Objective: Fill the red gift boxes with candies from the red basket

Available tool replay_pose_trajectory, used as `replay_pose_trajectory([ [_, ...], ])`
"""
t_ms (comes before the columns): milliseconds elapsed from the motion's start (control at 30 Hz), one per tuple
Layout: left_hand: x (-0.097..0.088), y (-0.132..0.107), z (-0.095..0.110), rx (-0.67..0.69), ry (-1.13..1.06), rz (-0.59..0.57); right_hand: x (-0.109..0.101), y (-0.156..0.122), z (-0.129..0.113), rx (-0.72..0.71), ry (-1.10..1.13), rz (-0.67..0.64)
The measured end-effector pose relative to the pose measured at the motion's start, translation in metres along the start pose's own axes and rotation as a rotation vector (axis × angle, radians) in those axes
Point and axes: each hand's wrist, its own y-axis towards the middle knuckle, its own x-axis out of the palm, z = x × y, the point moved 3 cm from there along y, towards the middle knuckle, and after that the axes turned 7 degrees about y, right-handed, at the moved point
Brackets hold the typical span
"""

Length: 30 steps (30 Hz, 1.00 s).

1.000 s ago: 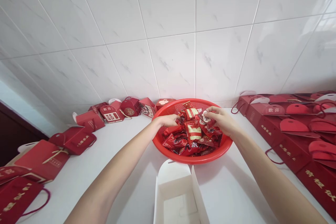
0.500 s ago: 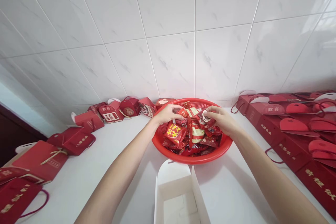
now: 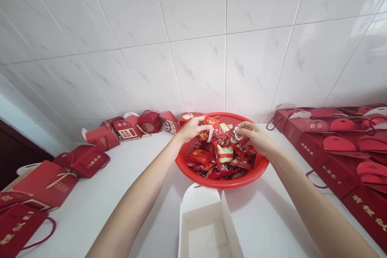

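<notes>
A red plastic basket (image 3: 222,182) full of wrapped sweets (image 3: 225,153) stands in the middle of the white table. Over its left back part, my left hand (image 3: 193,128) pinches a red candy packet (image 3: 211,121) between thumb and fingers. My right hand (image 3: 255,135), above the basket's right side, grips a dark red candy packet (image 3: 237,136) with a pale round label. In front of the basket sits an open box (image 3: 208,231) with a white inside. Its near end lies outside the view, and its bottom looks bare.
Folded red gift boxes (image 3: 98,161) line the left side and the wall. Rows of red gift boxes (image 3: 326,157) with cord handles fill the right side. White tiles (image 3: 199,76) rise behind the table.
My left hand has lifted the red packet slightly. A packet with yellow lettering at the basket's left has shifted or tipped over. My right hand has hardly moved.
</notes>
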Motion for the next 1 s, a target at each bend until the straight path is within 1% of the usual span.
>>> replay_pose_trajectory([
  [200, 0.0, 0.0, -0.004, -0.015, -0.013, -0.031, -0.001, 0.001, 0.002, -0.002, -0.013, -0.008],
  [367, -0.001, 0.001, -0.005, -0.019, -0.048, -0.024, -0.002, 0.001, 0.001, -0.014, -0.065, -0.026],
  [667, -0.001, 0.0, -0.004, -0.017, 0.041, -0.08, -0.002, 0.001, 0.002, -0.026, -0.085, -0.039],
  [700, -0.001, 0.0, -0.004, -0.018, 0.05, -0.07, -0.002, 0.001, 0.002, -0.028, -0.084, -0.039],
  [733, -0.002, 0.001, -0.004, -0.018, 0.057, -0.037, -0.002, 0.001, 0.002, -0.029, -0.081, -0.038],
  [833, -0.008, 0.002, -0.006, -0.007, 0.06, 0.138, -0.001, 0.0, 0.001, -0.037, -0.063, -0.032],
  [900, -0.011, 0.003, -0.006, 0.005, 0.053, 0.222, -0.001, 0.0, 0.0, -0.038, -0.059, -0.026],
  [1000, -0.012, 0.003, -0.005, 0.002, 0.034, 0.25, 0.0, -0.001, -0.001, -0.039, -0.056, -0.023],
])
